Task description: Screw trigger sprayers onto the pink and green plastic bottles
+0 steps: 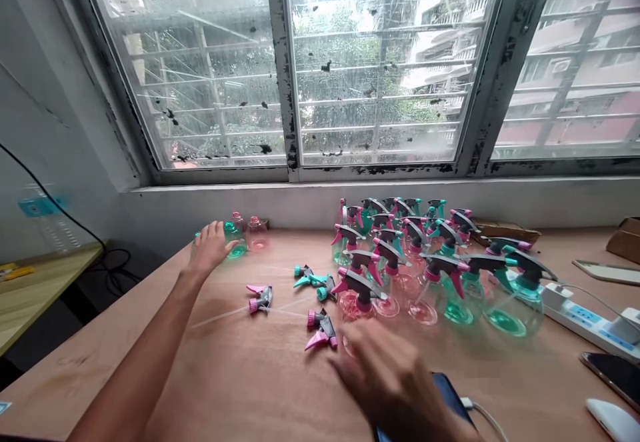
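Observation:
My left hand (pixel 210 247) reaches to the far left of the wooden table (pixel 240 375), fingers curled round a clear green bottle (pixel 235 239) with no sprayer on it. A clear pink bottle (pixel 257 234) stands just right of it. My right hand (pixel 395 382) hovers blurred near the front edge, fingers spread, holding nothing, close to a pink-and-grey trigger sprayer (pixel 321 330). Other loose sprayers lie at mid-table: a pink one (pixel 260 297) and a teal one (pixel 313 278). Several assembled spray bottles (pixel 415 262) cluster under the window.
A phone (pixel 450 395) on a cable lies under my right hand. At the right are a white power strip (pixel 580 312), another phone (pixel 613 372), a white mouse (pixel 613 419) and cardboard boxes (pixel 625 239). A lower table (pixel 40 282) stands at the left.

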A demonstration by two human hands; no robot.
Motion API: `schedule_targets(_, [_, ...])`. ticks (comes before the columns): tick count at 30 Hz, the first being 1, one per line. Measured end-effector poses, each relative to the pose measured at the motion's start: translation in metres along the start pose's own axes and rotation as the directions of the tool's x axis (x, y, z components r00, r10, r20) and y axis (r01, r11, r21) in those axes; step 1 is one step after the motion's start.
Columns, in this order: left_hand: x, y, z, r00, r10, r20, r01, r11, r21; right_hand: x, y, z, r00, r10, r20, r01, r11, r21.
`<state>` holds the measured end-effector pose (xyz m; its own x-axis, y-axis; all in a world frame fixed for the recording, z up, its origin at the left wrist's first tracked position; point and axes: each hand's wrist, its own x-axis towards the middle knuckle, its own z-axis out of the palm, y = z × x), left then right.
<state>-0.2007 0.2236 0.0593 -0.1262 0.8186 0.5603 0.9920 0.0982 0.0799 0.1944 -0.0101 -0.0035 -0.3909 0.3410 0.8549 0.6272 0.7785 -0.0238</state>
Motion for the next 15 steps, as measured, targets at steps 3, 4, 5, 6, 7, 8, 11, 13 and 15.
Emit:
schedule_targets(3, [0.041,0.016,0.021,1.000,-0.009,0.008,0.009,1.000,0.015,-0.012,-0.015,0.041,0.969,-0.043,0.245,0.031,0.998,0.053])
schedule_targets(4, [0.048,0.020,0.027,1.000,-0.021,0.016,0.021,1.000,0.016,-0.017,-0.016,0.054,0.956,-0.043,0.291,0.030,0.998,0.050])
schedule_targets(5, [0.053,0.023,0.034,0.999,-0.034,0.025,0.033,0.999,0.015,-0.023,-0.015,0.064,0.943,-0.045,0.330,0.030,0.998,0.051])
schedule_targets(6, [0.054,0.026,0.040,0.999,-0.042,0.033,0.042,0.999,0.012,-0.028,-0.013,0.072,0.931,-0.051,0.362,0.034,0.998,0.054])
schedule_targets(7, [0.053,0.027,0.045,0.998,-0.044,0.040,0.044,0.999,0.008,-0.033,-0.011,0.078,0.918,-0.060,0.392,0.040,0.997,0.059])
schedule_targets(8, [0.049,0.027,0.050,0.998,-0.042,0.041,0.042,0.999,0.003,-0.038,-0.008,0.082,0.902,-0.071,0.425,0.046,0.997,0.069])
schedule_targets(11, [0.033,0.027,0.061,0.999,-0.026,0.026,0.026,1.000,-0.007,-0.045,-0.005,0.086,0.845,-0.083,0.528,0.042,0.995,0.088])
schedule_targets(13, [0.024,0.025,0.064,0.999,-0.027,0.018,0.027,1.000,-0.009,-0.043,-0.007,0.085,0.809,-0.059,0.585,0.020,0.997,0.074])
schedule_targets(15, [0.016,0.022,0.062,0.999,-0.033,0.020,0.033,0.999,-0.015,-0.035,-0.009,0.086,0.780,-0.016,0.625,-0.011,0.999,0.040])
